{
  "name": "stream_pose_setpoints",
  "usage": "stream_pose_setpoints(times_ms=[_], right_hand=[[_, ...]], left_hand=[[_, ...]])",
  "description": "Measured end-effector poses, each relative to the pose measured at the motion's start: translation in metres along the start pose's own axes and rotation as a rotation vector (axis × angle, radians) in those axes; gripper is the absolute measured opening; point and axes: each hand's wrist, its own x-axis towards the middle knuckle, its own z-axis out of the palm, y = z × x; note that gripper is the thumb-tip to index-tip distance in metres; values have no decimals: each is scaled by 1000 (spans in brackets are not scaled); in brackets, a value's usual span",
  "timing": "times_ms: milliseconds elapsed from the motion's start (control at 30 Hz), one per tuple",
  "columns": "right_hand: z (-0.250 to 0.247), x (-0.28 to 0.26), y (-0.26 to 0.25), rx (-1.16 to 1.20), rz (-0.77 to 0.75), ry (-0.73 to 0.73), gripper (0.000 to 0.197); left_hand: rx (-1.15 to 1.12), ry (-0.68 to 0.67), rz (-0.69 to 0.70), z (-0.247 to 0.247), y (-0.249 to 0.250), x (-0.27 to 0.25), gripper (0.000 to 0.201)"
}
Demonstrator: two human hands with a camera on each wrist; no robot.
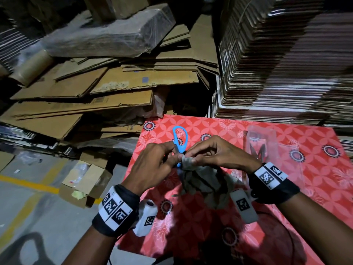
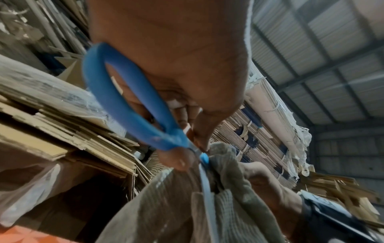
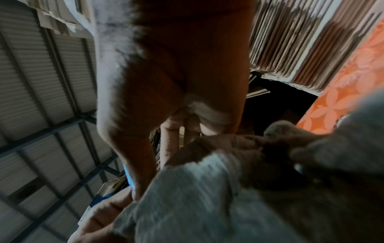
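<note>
Blue-handled scissors (image 1: 180,139) are held above a red flowered tabletop (image 1: 315,184); my left hand (image 1: 152,163) pinches them near the pivot, handle loops pointing away from me. In the left wrist view the blue handle (image 2: 124,102) runs past my palm and the pale blade (image 2: 205,184) goes down into a grey ribbed cloth (image 2: 234,213). My right hand (image 1: 214,152) pinches the top of that grey cloth (image 1: 202,178) right beside the scissors. The cloth (image 3: 197,197) fills the lower right wrist view, blurred. The blade tips are hidden by the cloth.
A clear plastic package (image 1: 261,146) lies on the table to the right. Stacks of flattened cardboard (image 1: 86,88) rise behind the table on the left, bundled sheets (image 1: 277,64) on the right. An open box (image 1: 84,182) sits on the grey floor at left.
</note>
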Motion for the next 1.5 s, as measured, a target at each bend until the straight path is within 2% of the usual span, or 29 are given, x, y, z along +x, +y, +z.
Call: stream_pose_setpoints(times_ms=[200,333,467,667,867,1233,1433,1500], right_hand=[[12,-6,-7,38,52,-29,15],[23,-5,-4,1,21,47,8],[30,-10,-7,-113,-48,77,10],[33,-16,-2,-36,-54,117,5],[38,-21,-8,-25,-75,121,9],[35,-33,-10,-49,-42,113,12],[25,-48,-4,11,3,107,13],[17,-56,1,96,30,199,10]], left_hand=[[14,-40,23,4,2,0,19],[-60,-36,12,8,2,-1,19],[-134,-10,-31,10,3,-5,19],[-124,-14,-13,8,0,-7,21],[-82,-36,12,3,4,-9,40],[-209,-73,1,0,2,-12,17],[-292,-54,-15,-5,-13,-17,25],[-304,25,-31,-15,-26,-19,24]])
